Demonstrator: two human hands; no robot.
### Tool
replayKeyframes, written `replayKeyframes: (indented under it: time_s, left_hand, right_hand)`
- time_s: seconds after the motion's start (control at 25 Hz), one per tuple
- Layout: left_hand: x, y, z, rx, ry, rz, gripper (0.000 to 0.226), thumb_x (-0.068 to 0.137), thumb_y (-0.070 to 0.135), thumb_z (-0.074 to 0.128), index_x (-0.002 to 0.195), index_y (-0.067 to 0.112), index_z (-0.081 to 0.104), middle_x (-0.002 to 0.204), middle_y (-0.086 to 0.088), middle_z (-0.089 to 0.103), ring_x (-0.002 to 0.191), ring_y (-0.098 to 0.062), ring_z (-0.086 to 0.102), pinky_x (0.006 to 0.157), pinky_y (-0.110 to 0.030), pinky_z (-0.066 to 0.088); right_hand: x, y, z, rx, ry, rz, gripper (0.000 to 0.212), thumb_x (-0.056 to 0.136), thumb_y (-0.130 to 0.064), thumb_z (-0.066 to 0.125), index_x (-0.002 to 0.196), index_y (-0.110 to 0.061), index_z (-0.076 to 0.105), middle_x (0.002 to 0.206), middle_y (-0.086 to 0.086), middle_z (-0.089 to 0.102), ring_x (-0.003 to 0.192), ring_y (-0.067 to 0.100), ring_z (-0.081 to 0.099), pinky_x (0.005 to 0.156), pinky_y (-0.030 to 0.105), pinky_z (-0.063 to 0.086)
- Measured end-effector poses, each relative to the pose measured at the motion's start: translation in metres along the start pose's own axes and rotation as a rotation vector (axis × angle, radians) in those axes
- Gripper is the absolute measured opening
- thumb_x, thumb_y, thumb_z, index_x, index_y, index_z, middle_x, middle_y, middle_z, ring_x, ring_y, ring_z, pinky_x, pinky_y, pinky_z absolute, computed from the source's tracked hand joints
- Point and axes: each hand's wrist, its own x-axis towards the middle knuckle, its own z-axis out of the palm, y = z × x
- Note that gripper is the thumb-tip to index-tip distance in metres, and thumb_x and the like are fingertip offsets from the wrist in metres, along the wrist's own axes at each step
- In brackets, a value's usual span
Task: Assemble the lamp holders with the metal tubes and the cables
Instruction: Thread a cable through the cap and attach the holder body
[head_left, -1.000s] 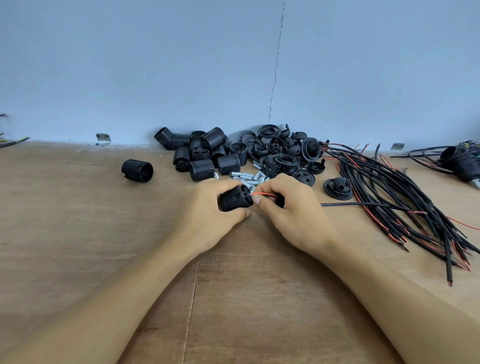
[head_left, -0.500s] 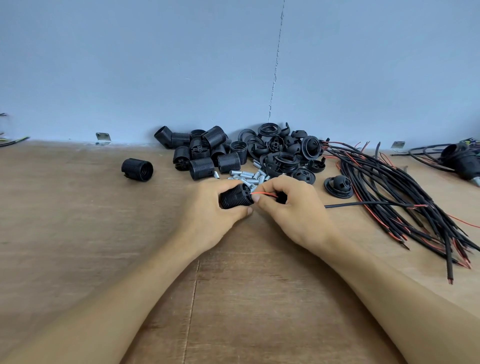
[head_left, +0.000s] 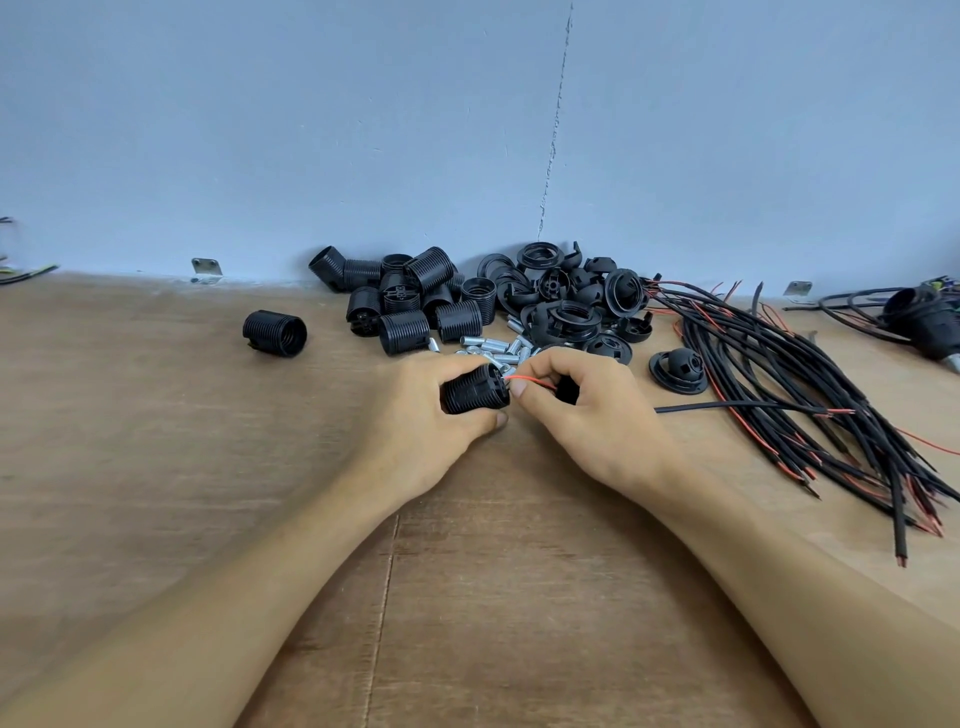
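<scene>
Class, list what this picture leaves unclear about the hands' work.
Head view: wire entry into the lamp holder, hidden by fingers of the right hand.
Head view: black part in that hand, mostly covered by fingers.
Head view: wired holder far right, cut by the frame edge.

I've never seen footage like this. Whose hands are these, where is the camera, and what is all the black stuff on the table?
There is no machine here. A person works with bare hands, and the one picture comes from a camera worn on the head, looking forward and down.

The left hand grips a ribbed black lamp holder. The right hand pinches a thin red wire right at the holder's end. A black cable trails from that hand off to the right.

On the wooden table lie a pile of ribbed holders, a pile of black caps, some small metal tubes and a bundle of black and red cables. A single holder lies apart on the left.
</scene>
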Motion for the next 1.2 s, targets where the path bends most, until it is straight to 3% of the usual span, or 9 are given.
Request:
replayKeyframes:
  time_s: [0.12, 0.24, 0.36, 0.56, 0.72, 1.08, 1.2]
  left_hand:
    - [-0.0001, -0.0020, 0.0002, -0.027, -0.007, -0.016, 0.041, 0.064, 0.041, 0.078, 0.105, 0.042, 0.071, 0.091, 0.009, 0.074, 0.089, -0.015, 0.071, 0.082, -0.050, 0.057]
    - [-0.0008, -0.0019, 0.0006, -0.037, -0.004, -0.018, 0.041, 0.064, 0.042, 0.077, 0.104, 0.042, 0.071, 0.091, 0.008, 0.074, 0.088, -0.015, 0.071, 0.082, -0.051, 0.057]
    - [-0.0007, -0.0018, 0.0019, -0.020, -0.006, -0.005, 0.036, 0.065, 0.038, 0.078, 0.100, 0.037, 0.071, 0.087, 0.007, 0.072, 0.085, -0.017, 0.070, 0.079, -0.052, 0.056]
    - [-0.0013, -0.0001, 0.0022, -0.016, 0.007, 0.011, 0.032, 0.066, 0.034, 0.078, 0.098, 0.032, 0.072, 0.086, 0.006, 0.071, 0.084, -0.017, 0.069, 0.077, -0.052, 0.056]
    - [-0.0014, 0.0001, 0.0025, 0.004, 0.012, 0.040, 0.030, 0.067, 0.033, 0.078, 0.096, 0.029, 0.075, 0.085, 0.007, 0.070, 0.083, -0.015, 0.068, 0.076, -0.051, 0.055]
    - [-0.0002, -0.0030, 0.0045, 0.022, 0.014, 0.065, 0.030, 0.067, 0.036, 0.078, 0.095, 0.027, 0.074, 0.084, 0.008, 0.067, 0.083, -0.015, 0.066, 0.074, -0.049, 0.055]
    - [0.0015, -0.0030, 0.0048, 0.006, 0.009, 0.054, 0.028, 0.068, 0.035, 0.078, 0.093, 0.026, 0.074, 0.082, 0.004, 0.068, 0.082, -0.020, 0.067, 0.073, -0.051, 0.055]
  right_hand:
    - [0.0003, 0.0012, 0.0011, -0.012, -0.001, 0.004, 0.008, 0.093, -0.023, 0.068, 0.085, -0.021, 0.072, 0.074, 0.003, 0.065, 0.070, 0.012, 0.055, 0.066, 0.017, 0.041]
    - [-0.0001, 0.0015, 0.0025, -0.012, -0.005, -0.004, 0.010, 0.093, -0.023, 0.067, 0.084, -0.023, 0.071, 0.074, 0.005, 0.065, 0.064, 0.007, 0.051, 0.062, 0.013, 0.039]
    - [-0.0004, 0.0023, 0.0041, -0.030, -0.018, -0.027, 0.013, 0.094, -0.022, 0.065, 0.082, -0.023, 0.068, 0.071, 0.007, 0.063, 0.063, 0.012, 0.051, 0.063, 0.018, 0.041]
    - [-0.0004, 0.0013, 0.0053, -0.066, -0.033, -0.051, 0.018, 0.095, -0.019, 0.062, 0.077, -0.023, 0.063, 0.057, -0.010, 0.048, 0.057, 0.005, 0.044, 0.059, 0.017, 0.037]
    - [0.0000, 0.0007, 0.0048, -0.090, -0.034, -0.066, 0.020, 0.094, -0.017, 0.061, 0.075, -0.022, 0.061, 0.057, -0.009, 0.045, 0.058, 0.007, 0.043, 0.058, 0.018, 0.035]
    - [0.0002, 0.0031, 0.0035, -0.090, 0.004, -0.066, 0.009, 0.091, -0.017, 0.068, 0.082, -0.017, 0.070, 0.067, 0.005, 0.062, 0.068, 0.015, 0.053, 0.060, 0.017, 0.038]
    - [-0.0009, 0.0003, 0.0030, -0.046, 0.041, -0.052, 0.009, 0.088, -0.016, 0.070, 0.081, -0.020, 0.072, 0.068, 0.002, 0.066, 0.068, 0.013, 0.057, 0.061, 0.014, 0.040]
